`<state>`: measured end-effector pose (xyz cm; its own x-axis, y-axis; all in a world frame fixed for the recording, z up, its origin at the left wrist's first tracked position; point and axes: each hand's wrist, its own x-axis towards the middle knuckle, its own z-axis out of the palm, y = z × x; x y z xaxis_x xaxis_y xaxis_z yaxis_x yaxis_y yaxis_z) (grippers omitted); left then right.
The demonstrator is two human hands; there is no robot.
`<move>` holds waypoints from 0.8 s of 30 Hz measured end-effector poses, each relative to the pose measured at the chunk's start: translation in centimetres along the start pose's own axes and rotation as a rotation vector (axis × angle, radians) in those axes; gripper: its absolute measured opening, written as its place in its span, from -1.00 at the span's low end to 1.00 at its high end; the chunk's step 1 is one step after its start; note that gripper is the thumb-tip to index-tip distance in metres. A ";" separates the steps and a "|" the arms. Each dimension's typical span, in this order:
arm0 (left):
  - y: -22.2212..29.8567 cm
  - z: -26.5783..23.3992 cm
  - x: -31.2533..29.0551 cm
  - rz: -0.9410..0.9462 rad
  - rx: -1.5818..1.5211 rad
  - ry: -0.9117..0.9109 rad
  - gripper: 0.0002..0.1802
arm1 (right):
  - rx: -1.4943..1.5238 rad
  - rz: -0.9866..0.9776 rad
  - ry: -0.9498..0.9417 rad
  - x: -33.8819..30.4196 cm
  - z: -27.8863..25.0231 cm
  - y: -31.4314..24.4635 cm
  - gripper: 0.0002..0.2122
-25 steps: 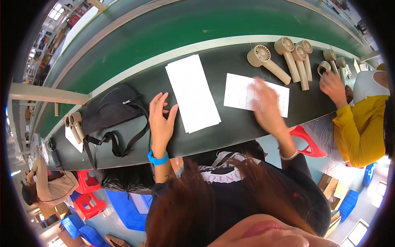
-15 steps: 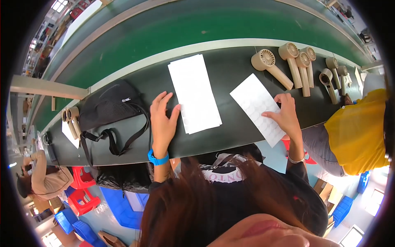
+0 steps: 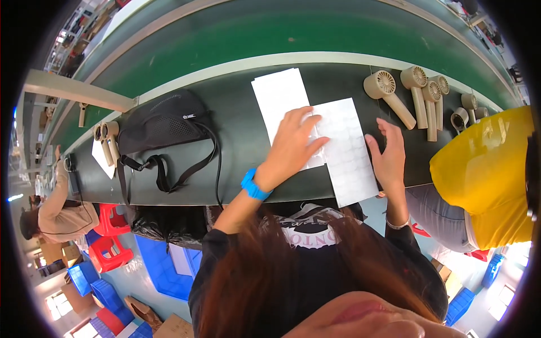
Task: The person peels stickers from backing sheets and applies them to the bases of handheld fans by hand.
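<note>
A white sheet with rows of faint round stickers (image 3: 350,152) lies partly over the lower right of a stack of white sheets (image 3: 276,93) on the dark bench mat. My left hand (image 3: 292,147), a blue band on its wrist, rests where the two meet. Its fingers are spread, touching the sticker sheet's left edge. Just off that sheet's right edge, my right hand (image 3: 390,159) stands open with thumb and fingers apart, holding nothing. The sticker sheet's lower end reaches past the bench's front edge.
Several beige handheld fans (image 3: 433,96) lie at the back right. A black bag with a strap (image 3: 163,127) occupies the left, with more fans (image 3: 108,138) beyond it. A co-worker in yellow (image 3: 484,174) is close on my right.
The sticker sheet has moved left and turned more upright, now overlapping the stack. My left hand has come right onto its edge; my right hand has let go of it.
</note>
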<state>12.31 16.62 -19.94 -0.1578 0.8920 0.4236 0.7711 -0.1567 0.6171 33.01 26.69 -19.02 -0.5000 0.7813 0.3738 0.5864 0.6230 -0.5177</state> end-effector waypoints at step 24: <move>-0.2 3.9 2.1 -0.054 0.212 -0.050 -0.32 | 0.225 0.136 -0.128 5.8 4.8 -1.0 -0.86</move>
<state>14.25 20.19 -21.70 -0.1754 0.9174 0.3572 0.8755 -0.0206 0.4827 26.44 30.34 -20.04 -0.5113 0.8366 0.1965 0.5048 0.4774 -0.7192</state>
